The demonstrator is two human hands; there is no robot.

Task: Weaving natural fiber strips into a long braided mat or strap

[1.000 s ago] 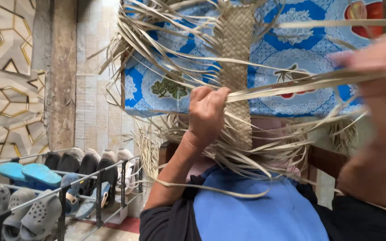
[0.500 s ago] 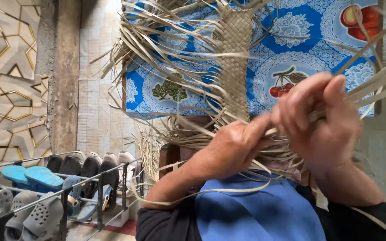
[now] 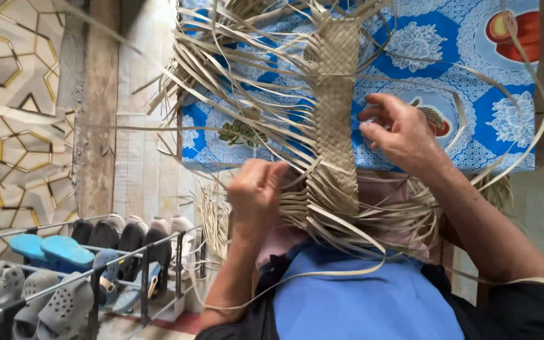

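While a metal shoe rack of clogs and sandals stands well to the left of both hands, the left hand is clenched around pale leaf strips at the lower left edge of the woven palm-leaf band. That band runs upright between the hands, loose strips fanning out around it. Just right of it, the right hand hovers with fingers spread, gripping nothing, before a blue patterned cloth.
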